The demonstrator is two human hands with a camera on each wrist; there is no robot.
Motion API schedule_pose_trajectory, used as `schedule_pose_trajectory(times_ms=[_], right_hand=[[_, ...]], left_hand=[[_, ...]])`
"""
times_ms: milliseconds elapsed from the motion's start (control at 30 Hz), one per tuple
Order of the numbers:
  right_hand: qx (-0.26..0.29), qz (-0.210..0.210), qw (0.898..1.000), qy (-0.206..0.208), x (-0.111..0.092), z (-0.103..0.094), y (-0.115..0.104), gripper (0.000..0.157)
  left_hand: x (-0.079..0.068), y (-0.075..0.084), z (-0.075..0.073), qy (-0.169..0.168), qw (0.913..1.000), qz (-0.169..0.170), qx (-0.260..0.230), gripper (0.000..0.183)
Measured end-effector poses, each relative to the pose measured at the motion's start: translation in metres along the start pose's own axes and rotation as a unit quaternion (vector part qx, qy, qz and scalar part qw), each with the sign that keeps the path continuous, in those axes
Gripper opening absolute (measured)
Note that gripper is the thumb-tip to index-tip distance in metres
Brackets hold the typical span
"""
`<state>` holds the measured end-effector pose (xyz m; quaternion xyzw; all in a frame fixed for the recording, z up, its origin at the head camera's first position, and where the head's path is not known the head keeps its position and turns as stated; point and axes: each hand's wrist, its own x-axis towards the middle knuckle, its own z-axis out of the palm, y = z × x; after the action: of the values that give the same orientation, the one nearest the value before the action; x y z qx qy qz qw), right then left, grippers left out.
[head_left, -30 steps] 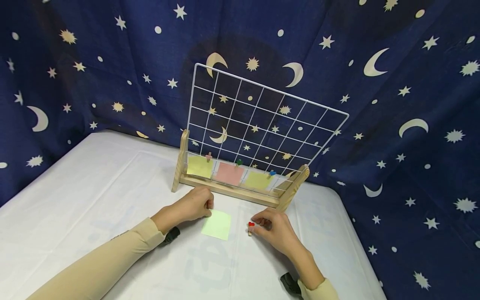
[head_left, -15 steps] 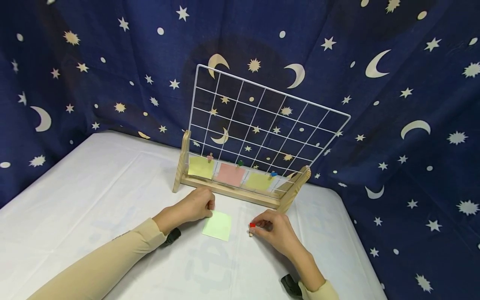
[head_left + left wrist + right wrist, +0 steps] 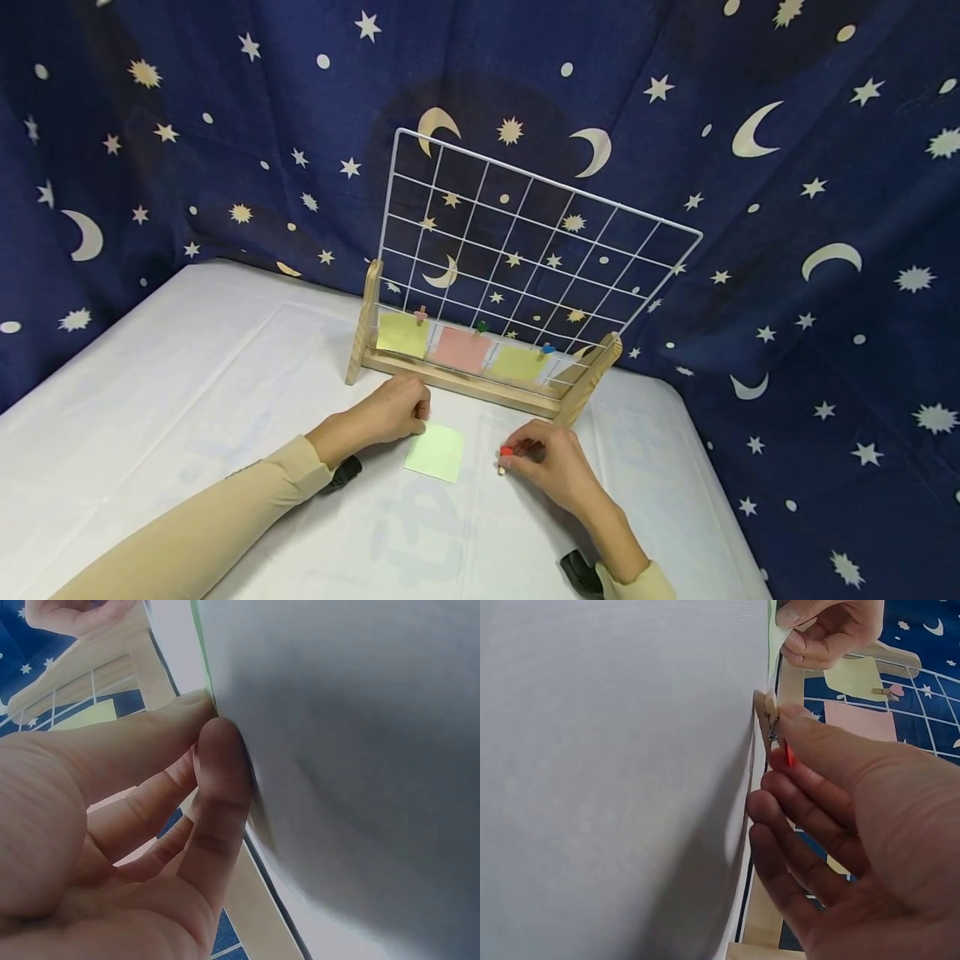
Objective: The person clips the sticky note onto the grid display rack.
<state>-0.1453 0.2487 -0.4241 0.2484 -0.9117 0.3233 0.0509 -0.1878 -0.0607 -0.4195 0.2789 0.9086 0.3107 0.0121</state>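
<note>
A light green sticky note [image 3: 435, 452] lies on the white table in front of the rack. My left hand [image 3: 392, 408] pinches its upper left corner between thumb and finger; from the left wrist only the note's thin edge [image 3: 201, 645] shows. To the right of the note, my right hand [image 3: 551, 457] holds a small wooden clothespin [image 3: 765, 712] with a red heart, between thumb and index finger. The clothespin's wooden end is close to the tabletop, apart from the note. The thumb partly hides the heart, and the other fingers are loosely bent.
Behind the hands stands a white wire grid [image 3: 517, 225] on a wooden base [image 3: 457, 382]. Along its bottom hang a yellow note [image 3: 401, 336], a pink note [image 3: 461, 350] and another yellow note [image 3: 517, 364], with pink, green and blue clothespins. A starry blue curtain [image 3: 225, 150] encloses the table.
The clothespin has turned a little in my right fingers, so less of its red heart faces the head camera. My left hand and the green note stay in place.
</note>
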Motion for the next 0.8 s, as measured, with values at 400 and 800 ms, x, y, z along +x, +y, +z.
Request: schedule_pose_trajectory(times_ms=[400, 800], right_hand=[[0.040, 0.023, 0.999, -0.009, 0.0002, 0.0003, -0.0031, 0.015], [0.067, 0.001, 0.997, 0.026, 0.0019, 0.0004, -0.0024, 0.018]], left_hand=[[0.0004, -0.0025, 0.0020, 0.002, 1.0000, 0.006, 0.001, 0.026], [0.0014, -0.0011, 0.0003, 0.002, 1.0000, 0.007, 0.001, 0.026]])
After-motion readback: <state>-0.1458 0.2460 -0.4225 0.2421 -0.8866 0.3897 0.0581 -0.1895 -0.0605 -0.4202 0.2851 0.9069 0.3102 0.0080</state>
